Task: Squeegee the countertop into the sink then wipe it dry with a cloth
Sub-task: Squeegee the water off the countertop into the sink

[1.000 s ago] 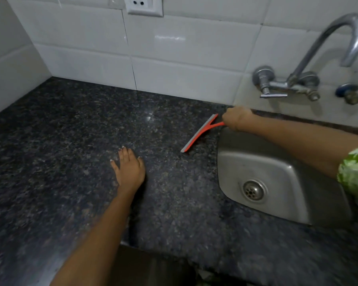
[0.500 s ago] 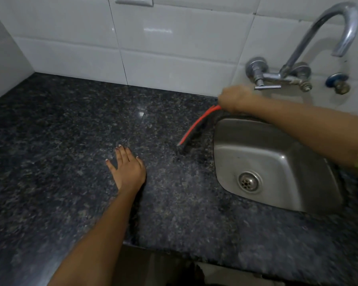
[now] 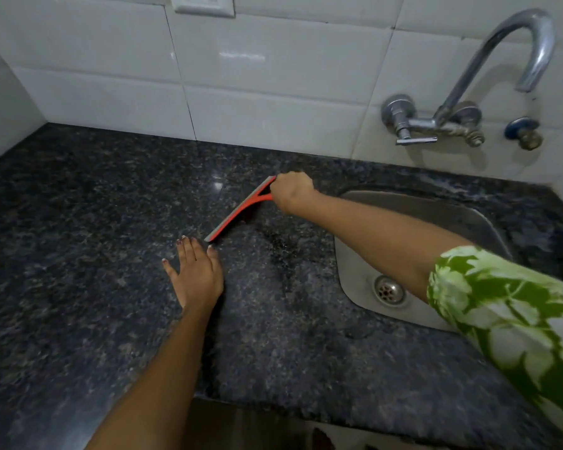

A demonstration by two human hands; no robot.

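A red squeegee (image 3: 239, 210) with a grey blade rests its edge on the dark speckled granite countertop (image 3: 78, 222), left of the steel sink (image 3: 364, 280). My right hand (image 3: 291, 191) is closed around its handle, the arm reaching across the sink. My left hand (image 3: 197, 274) lies flat on the counter, fingers spread, its fingertips just below the blade's near end. No cloth is in view.
A curved metal tap (image 3: 501, 60) with valves is mounted on the white tiled wall (image 3: 257, 102) above the sink. A wall socket (image 3: 203, 4) sits at the top. The sink drain (image 3: 389, 290) shows beside my forearm. The counter's front edge runs along the bottom.
My right hand has carried the squeegee left, from the sink's rim back out over the counter, close to my left fingertips. The left hand stayed flat in place.
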